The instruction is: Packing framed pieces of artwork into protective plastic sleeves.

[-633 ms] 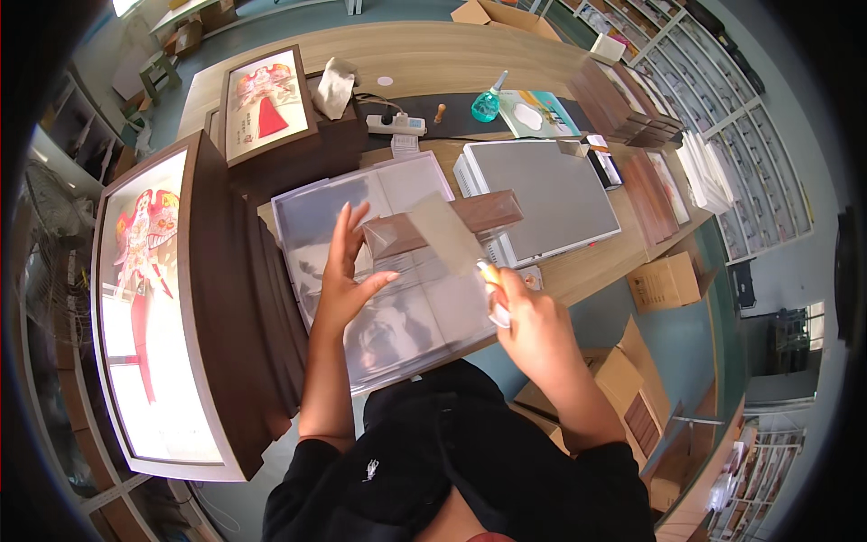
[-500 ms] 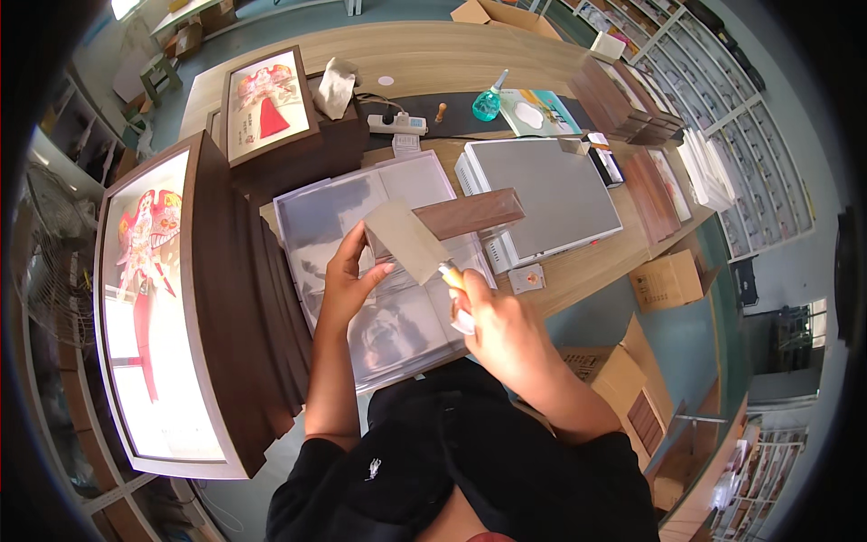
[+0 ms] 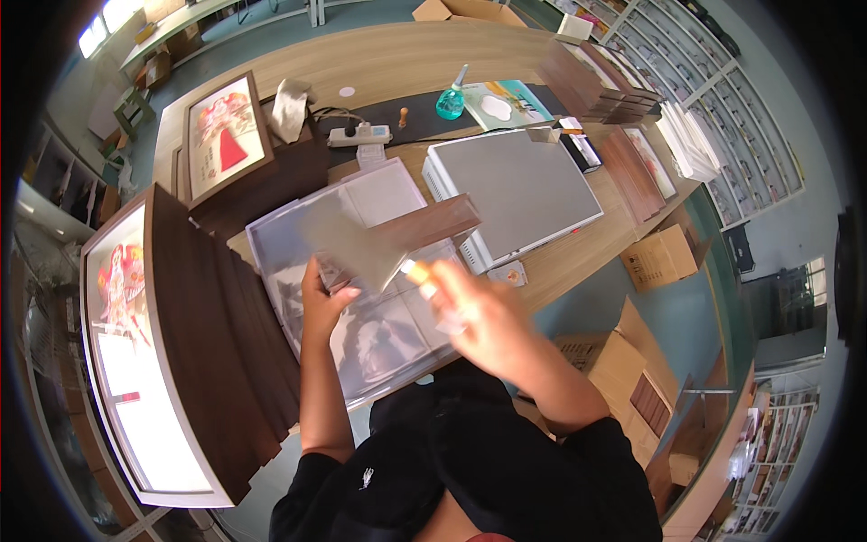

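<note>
A large clear panel (image 3: 379,334) lies flat on the wooden table in front of me, with a dark wooden strip (image 3: 424,226) across its far part. My left hand (image 3: 321,298) rests on the panel, its fingertips at the lower edge of a thin greyish-tan film sheet (image 3: 348,239) that is lifted off the panel. My right hand (image 3: 470,312), blurred by motion, grips the right corner of that film. A small orange-tipped thing shows at its fingers.
A grey flat box (image 3: 515,185) sits right of the panel. Dark wooden frames (image 3: 217,334) and a lit picture panel (image 3: 117,343) lie left. Behind are a framed picture (image 3: 221,135), power strip (image 3: 361,135) and teal bottle (image 3: 450,101). Cardboard boxes (image 3: 664,257) stand right.
My right hand has carried the film leftward across the panel. My left hand has shifted slightly toward me and now meets the film's lower edge.
</note>
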### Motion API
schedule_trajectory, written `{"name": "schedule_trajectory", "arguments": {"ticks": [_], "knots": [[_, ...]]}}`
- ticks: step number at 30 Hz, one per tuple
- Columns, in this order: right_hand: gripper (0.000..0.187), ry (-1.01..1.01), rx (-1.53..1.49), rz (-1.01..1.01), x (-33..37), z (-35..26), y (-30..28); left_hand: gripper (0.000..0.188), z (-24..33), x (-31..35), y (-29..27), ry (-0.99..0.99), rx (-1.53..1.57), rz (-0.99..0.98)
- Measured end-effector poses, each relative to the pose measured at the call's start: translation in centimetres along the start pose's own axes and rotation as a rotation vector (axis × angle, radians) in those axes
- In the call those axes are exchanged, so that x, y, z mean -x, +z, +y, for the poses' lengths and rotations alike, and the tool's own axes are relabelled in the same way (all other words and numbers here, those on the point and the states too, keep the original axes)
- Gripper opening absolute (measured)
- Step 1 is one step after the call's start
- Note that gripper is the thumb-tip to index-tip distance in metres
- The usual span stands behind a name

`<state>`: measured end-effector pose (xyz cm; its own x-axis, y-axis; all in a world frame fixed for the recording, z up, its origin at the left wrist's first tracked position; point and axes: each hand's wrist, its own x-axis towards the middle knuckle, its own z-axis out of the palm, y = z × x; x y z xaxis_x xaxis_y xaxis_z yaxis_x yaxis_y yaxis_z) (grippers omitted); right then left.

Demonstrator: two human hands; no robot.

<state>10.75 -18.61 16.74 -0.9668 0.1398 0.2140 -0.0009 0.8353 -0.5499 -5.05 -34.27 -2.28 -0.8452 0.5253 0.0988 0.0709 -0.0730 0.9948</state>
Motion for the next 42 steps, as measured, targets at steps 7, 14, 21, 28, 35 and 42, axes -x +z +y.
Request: {"name": "schedule_trajectory", "arguments": {"ticks": [7, 14, 21, 28, 35, 42], "knots": [[0.007, 0.674, -1.199, 0.268, -7.3, 18.3, 0.3, 0.076, -1.2, 0.4, -0.1, 0.180, 0.258, 0.187], [0.011, 0.850, -2.056, 0.393, -16.7, 30.1, 15.7, 0.084, -0.3, 1.2, 1.4, 0.220, 0.260, 0.394], [0.010, 0.968, -2.072, 0.689, -22.5, 27.9, 18.9, 0.074, 3.3, 4.0, 3.7, 0.323, 0.166, 0.467], [0.016, 0.961, -1.852, 0.330, -22.1, 29.1, 19.3, 0.070, 6.2, 8.3, 4.2, 0.401, 0.247, 0.526], [0.045, 0.441, -1.786, -0.177, -5.3, 27.7, 8.8, 0.084, 11.6, 8.9, 6.8, 0.505, 0.637, 0.866], [0.071, 0.121, -1.992, 0.250, 5.8, 26.2, 5.7, 0.063, 13.4, 4.6, 11.4, 0.318, 1.196, 0.602]]}}
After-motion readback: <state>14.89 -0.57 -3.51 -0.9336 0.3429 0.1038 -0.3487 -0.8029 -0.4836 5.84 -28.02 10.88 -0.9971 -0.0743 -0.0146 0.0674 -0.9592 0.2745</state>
